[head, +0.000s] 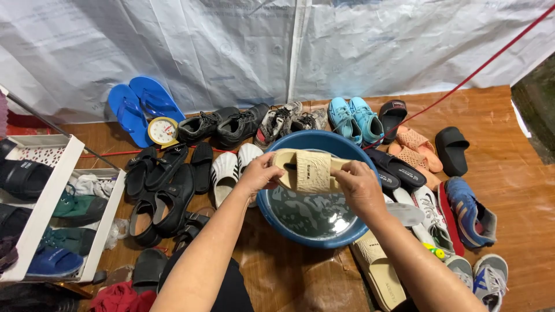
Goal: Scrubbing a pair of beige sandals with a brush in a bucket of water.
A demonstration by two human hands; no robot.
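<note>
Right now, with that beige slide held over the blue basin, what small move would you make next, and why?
Probably lower the beige slide into the water: the left hand and right hand hold it just above the blue basin, and its mate lies beside the basin.

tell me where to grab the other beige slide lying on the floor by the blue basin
Take the beige slide by its wide strap, coming from above. It lies sole-down and flat on the brown floor, so the raised strap is probably the easiest part to get fingers under. Its toe end sits tucked beside the blue basin and under the right forearm, so the free heel end is likely the second-best hold.
</note>
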